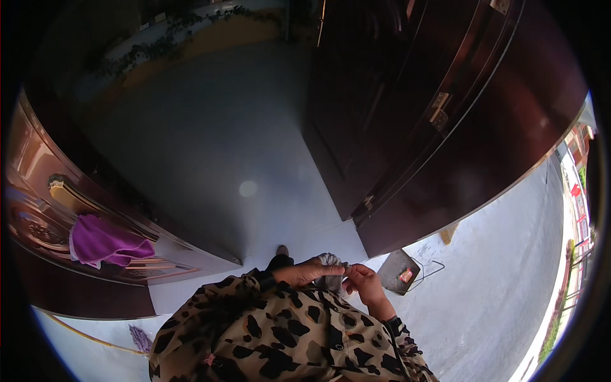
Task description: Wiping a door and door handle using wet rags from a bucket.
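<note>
In front of my body, at the lower middle of the view, both hands hold a small bundled grey cloth (329, 283). My left hand (308, 272) lies across it with the thumb on top. The fingers of my right hand (363, 281) pinch its edge on the right side. The cloth's exact kind is hard to tell, since the fingers cover part of it. My leopard-print sleeves and jacket (286, 329) fill the space below the hands.
A purple towel (107, 241) hangs on the door handle (71, 193) at left. A dark door (363, 110) stands at right beside the grey floor (205, 143). Outside are a dustpan (394, 274) holding a red wrapper (405, 275) and a mop (140, 338).
</note>
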The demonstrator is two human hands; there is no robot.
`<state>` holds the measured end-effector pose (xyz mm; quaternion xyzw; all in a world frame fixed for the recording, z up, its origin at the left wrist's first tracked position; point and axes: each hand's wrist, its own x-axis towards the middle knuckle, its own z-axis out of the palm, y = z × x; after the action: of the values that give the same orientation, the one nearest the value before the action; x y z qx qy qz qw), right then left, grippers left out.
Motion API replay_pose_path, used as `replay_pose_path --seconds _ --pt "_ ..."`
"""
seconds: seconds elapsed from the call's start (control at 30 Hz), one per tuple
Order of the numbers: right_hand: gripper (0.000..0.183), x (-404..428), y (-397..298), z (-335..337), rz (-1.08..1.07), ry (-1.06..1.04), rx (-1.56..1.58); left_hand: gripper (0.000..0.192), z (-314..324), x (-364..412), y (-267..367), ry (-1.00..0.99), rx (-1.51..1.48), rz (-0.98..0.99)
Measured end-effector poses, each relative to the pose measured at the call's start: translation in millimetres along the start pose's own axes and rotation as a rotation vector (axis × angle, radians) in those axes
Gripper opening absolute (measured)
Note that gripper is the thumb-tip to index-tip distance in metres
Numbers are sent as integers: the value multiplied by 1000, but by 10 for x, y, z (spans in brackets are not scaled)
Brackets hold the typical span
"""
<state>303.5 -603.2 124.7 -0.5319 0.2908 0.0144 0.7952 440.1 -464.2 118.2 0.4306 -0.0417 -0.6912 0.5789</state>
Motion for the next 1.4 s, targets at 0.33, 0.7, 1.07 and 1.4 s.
replay_pose_path --seconds 0.33,0.7,1.07,1.4 --pt "16 1229 -1412 958 -206 -44 -241 30 -584 -233 1960 -122 432 256" --pt "14 2010 -2090 1493 -249 -146 -419 24 -1131 -642 2709 -17 353 333" --pt "8 3148 -2399 1815 -247 -299 -363 25 -1944 -327 2985 367 114 474" --pt "12 4464 -2995 1965 -227 -416 -135 34 -2747 51 3671 898 366 553"
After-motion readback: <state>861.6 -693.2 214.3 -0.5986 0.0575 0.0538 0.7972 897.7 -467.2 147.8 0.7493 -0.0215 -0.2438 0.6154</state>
